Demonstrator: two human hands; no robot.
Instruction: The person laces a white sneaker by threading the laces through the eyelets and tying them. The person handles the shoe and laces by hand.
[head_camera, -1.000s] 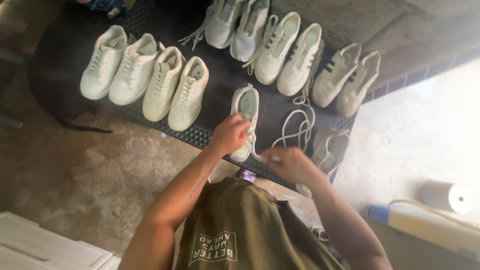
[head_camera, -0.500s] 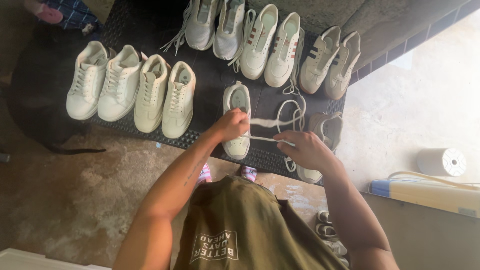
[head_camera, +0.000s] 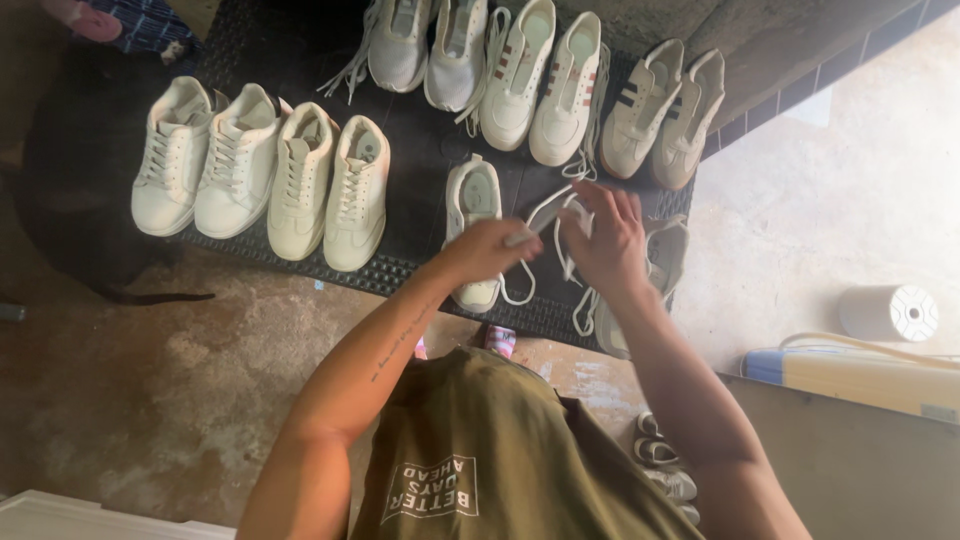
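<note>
Left hand (head_camera: 487, 248) pinched on white shoelace (head_camera: 545, 215), now lifted off the single white sneaker (head_camera: 474, 225) at near edge of black rubber mat (head_camera: 420, 160). Right hand (head_camera: 608, 235) raised from mat, fingers closed round lace loop. Lace slack, being drawn up between hands.

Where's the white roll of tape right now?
In the head view, the white roll stands on the pale floor at far right, just above the blue-edged board, apart from the black mat with the shoes.
</note>
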